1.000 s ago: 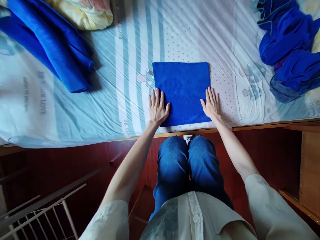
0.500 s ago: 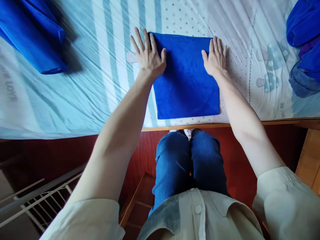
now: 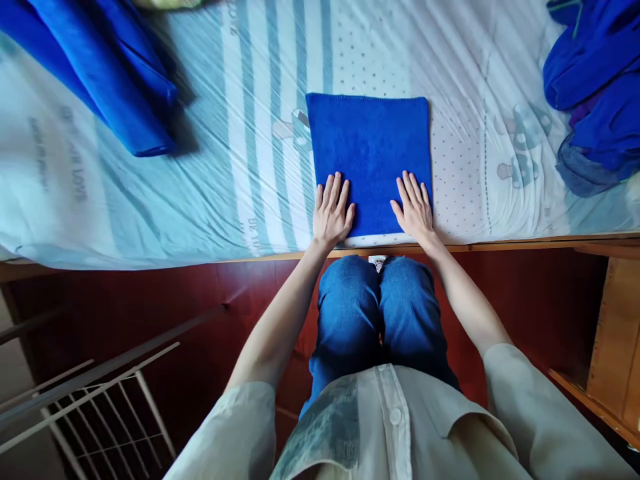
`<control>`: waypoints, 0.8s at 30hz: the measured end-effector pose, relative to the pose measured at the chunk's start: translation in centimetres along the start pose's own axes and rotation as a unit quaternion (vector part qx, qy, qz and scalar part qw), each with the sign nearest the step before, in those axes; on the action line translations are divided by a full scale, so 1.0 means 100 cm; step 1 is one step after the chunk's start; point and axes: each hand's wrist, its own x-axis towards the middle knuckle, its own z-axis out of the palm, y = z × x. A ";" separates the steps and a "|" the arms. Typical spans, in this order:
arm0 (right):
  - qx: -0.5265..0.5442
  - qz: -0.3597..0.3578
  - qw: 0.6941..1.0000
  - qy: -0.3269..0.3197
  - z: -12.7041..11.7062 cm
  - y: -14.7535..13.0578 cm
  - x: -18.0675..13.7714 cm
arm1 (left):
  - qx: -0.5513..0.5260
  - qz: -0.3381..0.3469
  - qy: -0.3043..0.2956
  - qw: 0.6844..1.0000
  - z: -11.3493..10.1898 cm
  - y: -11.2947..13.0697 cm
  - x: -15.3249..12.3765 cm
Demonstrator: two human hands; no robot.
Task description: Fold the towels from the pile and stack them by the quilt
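we see a folded blue towel [image 3: 369, 150] lying flat as a neat square on the striped bed sheet [image 3: 210, 173], its near edge just beside the wooden bed edge [image 3: 500, 245] and at twelve o'clock from the person's knees [image 3: 377, 313]. the left hand [image 3: 333, 217] lies palm down on the towel's near corner at seven o'clock, fingers straight and a little spread, holding nothing, with its outer fingers close to the towel's left border. the right hand [image 3: 413, 210] lies the same way on the near corner at five o'clock, flat and open, fingers pointing to twelve o'clock, gripping nothing. the two hands are apart, with a bare strip of towel between them.

at ten o'clock from the towel, well apart from it, we see a long blue cloth [image 3: 115, 80] lying slantwise on the sheet. at two to three o'clock, near the right border of the view, a heap of blue cloths [image 3: 595, 87] lies crumpled. below the bed, at eight o'clock, a white wire rack [image 3: 100, 413] stands on the dark red floor [image 3: 150, 307].
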 end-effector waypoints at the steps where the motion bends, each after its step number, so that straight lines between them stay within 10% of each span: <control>1: -0.005 0.013 1.000 0.003 -0.006 0.006 -0.002 | 0.003 -0.005 0.004 1.000 -0.003 -0.002 -0.005; 13: 0.058 0.148 0.978 0.137 -0.010 0.038 -0.072 | 0.048 -0.051 -0.003 0.998 -0.020 -0.021 -0.090; 24: 0.228 0.295 0.925 0.075 -0.028 0.042 -0.076 | 0.142 0.055 -0.073 0.986 -0.037 -0.006 -0.071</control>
